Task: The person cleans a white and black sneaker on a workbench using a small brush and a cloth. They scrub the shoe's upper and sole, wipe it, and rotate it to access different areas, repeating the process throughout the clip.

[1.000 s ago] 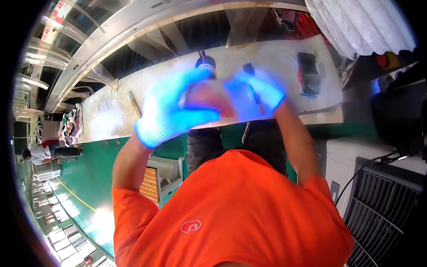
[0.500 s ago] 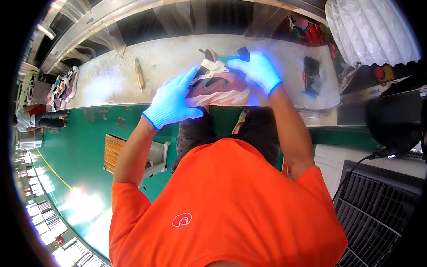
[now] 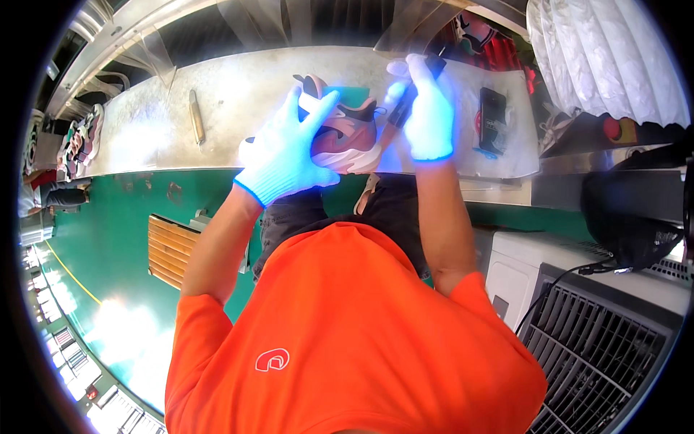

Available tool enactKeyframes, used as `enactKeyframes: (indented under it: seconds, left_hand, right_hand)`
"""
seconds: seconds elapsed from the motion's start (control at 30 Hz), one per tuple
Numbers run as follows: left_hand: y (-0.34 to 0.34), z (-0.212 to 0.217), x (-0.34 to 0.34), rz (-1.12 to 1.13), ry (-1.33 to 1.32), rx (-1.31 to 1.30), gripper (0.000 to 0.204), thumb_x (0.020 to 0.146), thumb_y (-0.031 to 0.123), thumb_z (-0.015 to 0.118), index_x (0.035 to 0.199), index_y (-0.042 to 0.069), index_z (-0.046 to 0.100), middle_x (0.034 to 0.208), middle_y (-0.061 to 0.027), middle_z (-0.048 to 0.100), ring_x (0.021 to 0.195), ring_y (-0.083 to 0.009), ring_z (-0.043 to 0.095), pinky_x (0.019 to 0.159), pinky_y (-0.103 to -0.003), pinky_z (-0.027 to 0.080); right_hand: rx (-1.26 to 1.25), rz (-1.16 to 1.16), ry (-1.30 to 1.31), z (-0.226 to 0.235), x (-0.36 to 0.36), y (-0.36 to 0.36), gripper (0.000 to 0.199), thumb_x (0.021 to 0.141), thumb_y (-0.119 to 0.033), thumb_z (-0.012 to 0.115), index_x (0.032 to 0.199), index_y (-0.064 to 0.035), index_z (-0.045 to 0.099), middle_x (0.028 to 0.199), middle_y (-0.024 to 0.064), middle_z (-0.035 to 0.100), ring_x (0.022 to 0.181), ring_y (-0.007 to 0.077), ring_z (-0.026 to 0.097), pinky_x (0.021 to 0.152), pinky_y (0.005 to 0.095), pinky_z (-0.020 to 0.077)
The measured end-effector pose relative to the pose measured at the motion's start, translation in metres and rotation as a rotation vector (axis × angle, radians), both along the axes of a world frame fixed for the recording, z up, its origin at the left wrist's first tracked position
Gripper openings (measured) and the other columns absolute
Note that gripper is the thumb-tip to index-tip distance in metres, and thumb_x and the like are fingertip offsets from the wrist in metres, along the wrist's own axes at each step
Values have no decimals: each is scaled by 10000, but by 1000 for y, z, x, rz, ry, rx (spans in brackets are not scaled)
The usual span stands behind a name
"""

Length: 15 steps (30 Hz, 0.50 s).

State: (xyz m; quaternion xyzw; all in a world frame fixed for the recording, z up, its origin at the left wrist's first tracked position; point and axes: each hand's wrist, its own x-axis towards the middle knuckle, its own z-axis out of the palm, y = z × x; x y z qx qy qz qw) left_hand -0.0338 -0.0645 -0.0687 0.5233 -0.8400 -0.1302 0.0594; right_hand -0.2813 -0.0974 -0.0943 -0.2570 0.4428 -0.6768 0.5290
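Note:
A pink, grey and white sneaker (image 3: 356,135) with a white chunky sole stands at the near edge of the worktop (image 3: 238,79). A green patch shows at its collar. My left hand (image 3: 285,152), in a pale glove lit blue, grips the shoe from its left side, thumb low by the sole and fingers over the upper; the toe is mostly hidden behind it. Just right of the shoe, my gloved right hand (image 3: 434,123) is closed around a slim dark tool (image 3: 400,110), tilted, with a thin tip rising above the fingers. Its exact kind is unclear.
A slim tan-handled tool (image 3: 196,117) lies at left on the worktop; a black flat device (image 3: 493,119) lies at right. Several shoes (image 3: 85,145) stand at the far left, near another person (image 3: 58,194). A slatted wooden stool (image 3: 172,249) and a grilled machine (image 3: 593,325) flank me.
My right hand has drawn back from the shoe's top, bringing the dark tool more into view. My left hand has shifted further over the upper. The whole view has turned slightly.

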Motion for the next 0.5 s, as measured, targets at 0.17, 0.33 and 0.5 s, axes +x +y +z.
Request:
enactKeyframes:
  seconds: [0.17, 0.33, 0.5]
  left_hand:
    - [3, -6, -2, -30, 37, -58, 1313, 607, 457, 1022, 1766, 369, 411, 1758, -376, 359, 1460, -555, 606, 1137, -561, 582]
    - [9, -10, -7, -23, 68, -84, 1317, 581, 391, 1045, 1750, 344, 440, 1738, -400, 345, 1453, -584, 588, 1153, -555, 571]
    - [13, -18, -14, 5, 22, -136, 1295, 591, 384, 1043, 1743, 348, 452, 1739, -390, 327, 1441, -602, 563, 1192, -603, 523]
  right_hand:
    - [-88, 58, -285, -22, 15, -9, 418, 1154, -483, 670, 1029, -84, 670, 831, 105, 707, 622, 232, 647, 583, 413, 568]
    - [-31, 94, -375, -23, 17, -6, 585, 1169, -642, 537, 961, -108, 655, 701, 97, 653, 563, 227, 602, 535, 381, 514]
    - [-15, 96, -404, -31, 9, -2, 617, 1168, -675, 502, 957, -120, 665, 700, 91, 642, 543, 218, 568, 510, 370, 472]
